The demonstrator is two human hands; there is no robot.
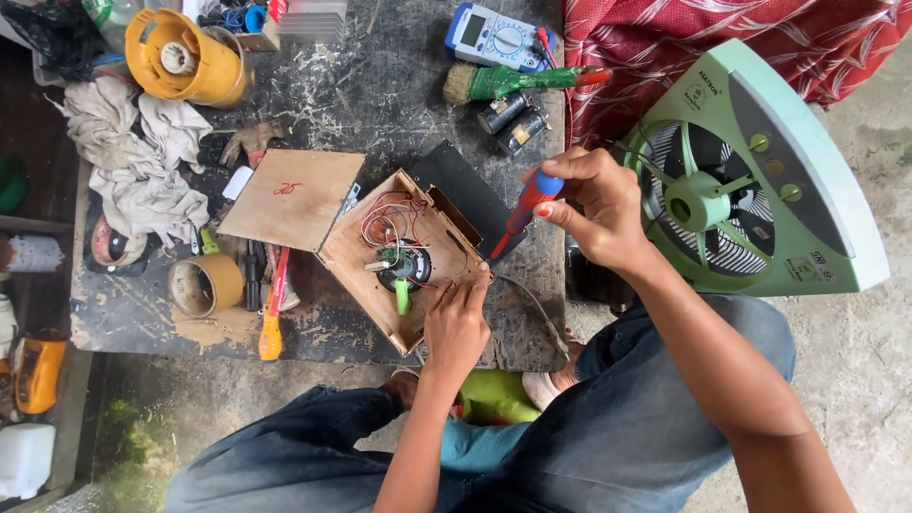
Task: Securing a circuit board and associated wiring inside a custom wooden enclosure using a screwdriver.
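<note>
The right hand [598, 214] holds one screwdriver [522, 211] with a blue and red handle; the fingers [560, 214] are closed around the handle, and the red shaft slants down and to the left, its tip at the upper right edge of the open wooden box [410, 256]. The left hand [456, 328] rests on the near right corner of that box, its fingers [472, 285] held close together and bent, the tips touching the box wall; they clamp nothing that can be seen. The box lies tilted on the dark, worn table [342, 104], just in front of the person. Inside it are one tangle of red and white wires [389, 220], one round dark part [407, 266] and one short green piece [402, 296]. One flat wooden panel [290, 199] lies touching the left side of the box. Left of the panel lie one roll of brown tape [204, 283] and one orange-handled tool [273, 318], with crumpled rags [142, 157] behind them. At the far edge of the table stand one yellow housing [185, 57], one blue multimeter [494, 36], one brush with a green handle [508, 84] and two dark cylindrical parts [513, 119] side by side. One pale green fan [750, 176] lies on the floor to the right of the table, near the right hand.
</note>
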